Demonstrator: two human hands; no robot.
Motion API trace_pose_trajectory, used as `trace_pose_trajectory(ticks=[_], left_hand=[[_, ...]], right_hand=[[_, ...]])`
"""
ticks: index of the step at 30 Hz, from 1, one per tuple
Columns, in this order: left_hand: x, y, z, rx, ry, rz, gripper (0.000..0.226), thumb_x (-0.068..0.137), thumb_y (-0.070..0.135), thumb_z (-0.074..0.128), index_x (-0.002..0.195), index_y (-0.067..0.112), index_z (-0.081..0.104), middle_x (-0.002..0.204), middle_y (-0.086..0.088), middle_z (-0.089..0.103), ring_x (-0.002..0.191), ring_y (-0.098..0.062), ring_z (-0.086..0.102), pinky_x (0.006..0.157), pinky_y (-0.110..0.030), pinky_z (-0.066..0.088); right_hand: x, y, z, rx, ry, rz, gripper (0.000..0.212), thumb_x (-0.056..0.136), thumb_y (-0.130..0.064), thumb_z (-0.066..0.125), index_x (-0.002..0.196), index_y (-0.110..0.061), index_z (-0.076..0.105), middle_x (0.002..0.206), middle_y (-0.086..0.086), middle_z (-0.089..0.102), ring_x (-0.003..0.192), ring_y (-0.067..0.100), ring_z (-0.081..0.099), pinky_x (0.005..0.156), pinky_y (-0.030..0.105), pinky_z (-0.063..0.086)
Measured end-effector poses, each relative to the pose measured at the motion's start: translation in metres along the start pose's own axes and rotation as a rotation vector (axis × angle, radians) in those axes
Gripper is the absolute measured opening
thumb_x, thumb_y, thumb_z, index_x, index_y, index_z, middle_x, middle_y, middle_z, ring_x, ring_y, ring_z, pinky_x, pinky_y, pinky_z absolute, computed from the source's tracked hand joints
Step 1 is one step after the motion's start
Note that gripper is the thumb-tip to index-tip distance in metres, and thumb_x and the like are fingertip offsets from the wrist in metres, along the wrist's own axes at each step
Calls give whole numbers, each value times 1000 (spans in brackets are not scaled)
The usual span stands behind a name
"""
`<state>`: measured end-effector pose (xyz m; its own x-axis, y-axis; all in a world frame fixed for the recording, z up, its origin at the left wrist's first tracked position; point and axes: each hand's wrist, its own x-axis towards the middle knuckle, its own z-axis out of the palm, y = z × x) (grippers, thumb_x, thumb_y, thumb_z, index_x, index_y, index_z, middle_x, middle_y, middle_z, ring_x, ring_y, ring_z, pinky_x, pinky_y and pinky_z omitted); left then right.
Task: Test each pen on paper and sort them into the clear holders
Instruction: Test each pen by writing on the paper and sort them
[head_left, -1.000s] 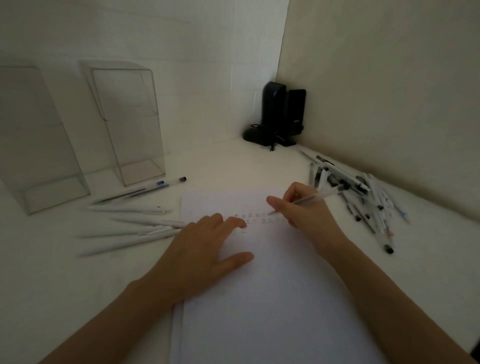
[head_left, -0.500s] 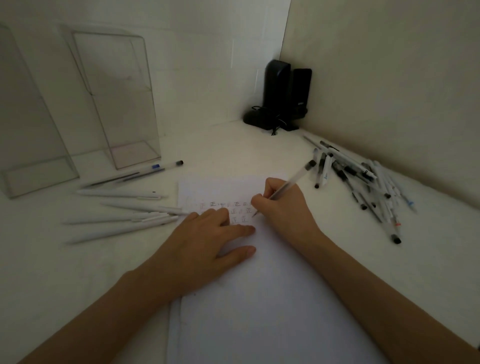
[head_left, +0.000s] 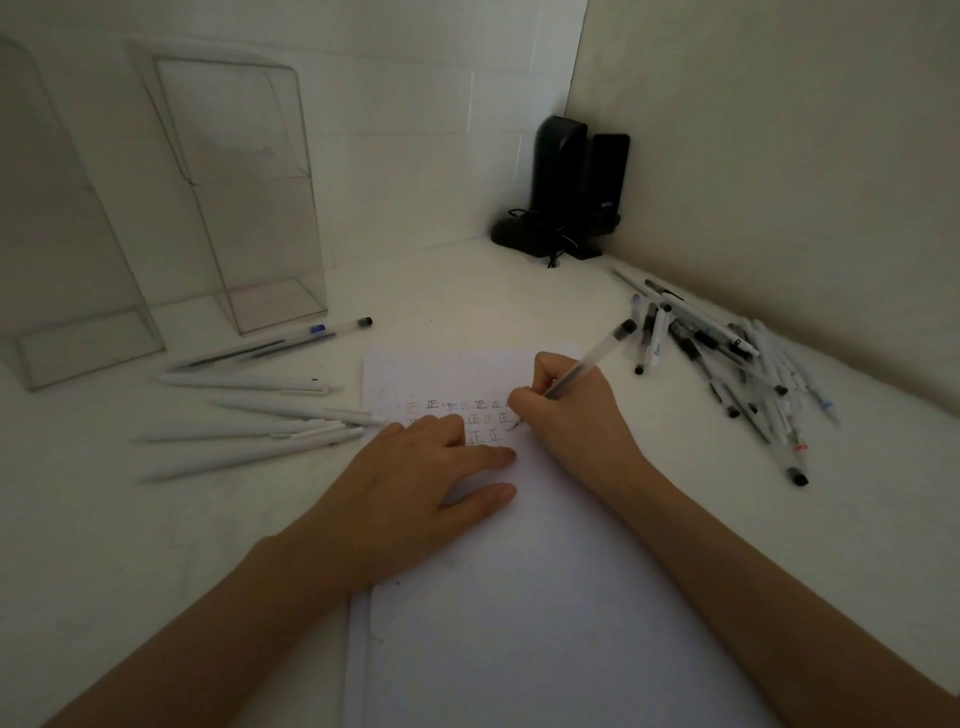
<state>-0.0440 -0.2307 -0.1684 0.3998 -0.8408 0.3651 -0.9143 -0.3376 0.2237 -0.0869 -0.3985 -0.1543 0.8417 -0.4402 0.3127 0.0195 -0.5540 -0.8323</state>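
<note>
My right hand (head_left: 576, 421) grips a clear pen with a black cap end (head_left: 597, 353), its tip down on the white paper (head_left: 519, 597) beside rows of small written marks (head_left: 457, 410). My left hand (head_left: 415, 488) lies flat on the paper with fingers spread, pressing it down. Two clear holders stand at the back left, one nearer the middle (head_left: 244, 208) and one at the far left (head_left: 62, 249); neither shows any pens inside. A heap of pens (head_left: 727, 358) lies to the right of the paper. Several white and clear pens (head_left: 260, 410) lie left of the paper.
A black device with a cable (head_left: 566, 192) stands in the back corner. Walls close the desk at the back and on the right, just behind the pen heap.
My right hand with the pen has moved left and lower on the paper, to a lower row of marks. The view has shifted closer. My left hand stays pressed on the paper.
</note>
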Motion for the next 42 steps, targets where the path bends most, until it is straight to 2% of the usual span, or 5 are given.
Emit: trace_pose_trajectory(ticks=[25, 31, 36, 39, 42], left_hand=[[1, -3, -1, -59, -25, 6, 52, 86, 59, 27, 118, 33, 59, 69, 17, 27, 67, -6, 35, 62, -9, 20], [0, 0, -2, -229, -9, -99, 40, 86, 31, 34, 126, 34, 37, 76, 17, 38, 70, 0, 41, 63, -15, 31], [6, -4, -2, -391, 58, -246, 29, 95, 6, 35, 122, 17, 32, 100, 8, 53, 77, 2, 48, 68, -4, 35], [6, -4, -8, -415, 84, -266, 21, 94, 21, 46, 114, 21, 41, 109, 12, 58, 86, 0, 57, 72, -5, 42], [5, -7, -11, -318, 141, -259, 23, 87, 38, 55, 100, 19, 56, 88, 8, 66, 73, -3, 59, 66, -13, 44]], right_hand=[[-2, -2, 0, 2, -29, 6, 32, 74, 0, 59, 57, -12, 34, 50, -2, 28, 44, 5, 27, 42, 14, 23], [-2, -1, -1, -17, 0, 7, 37, 76, 1, 56, 56, -15, 29, 50, -1, 26, 43, 6, 26, 42, 15, 22], [-4, -6, -5, 221, 6, 22, 38, 88, -21, 63, 60, -12, 39, 39, -2, 40, 35, 8, 32, 39, 14, 27], [-9, -14, -7, 390, -114, -31, 30, 86, -22, 65, 66, -10, 47, 40, 0, 44, 36, 11, 33, 41, 18, 28], [-11, -16, -5, 609, -228, -93, 26, 88, -26, 58, 66, -11, 59, 49, 1, 51, 43, 14, 42, 44, 22, 33]])
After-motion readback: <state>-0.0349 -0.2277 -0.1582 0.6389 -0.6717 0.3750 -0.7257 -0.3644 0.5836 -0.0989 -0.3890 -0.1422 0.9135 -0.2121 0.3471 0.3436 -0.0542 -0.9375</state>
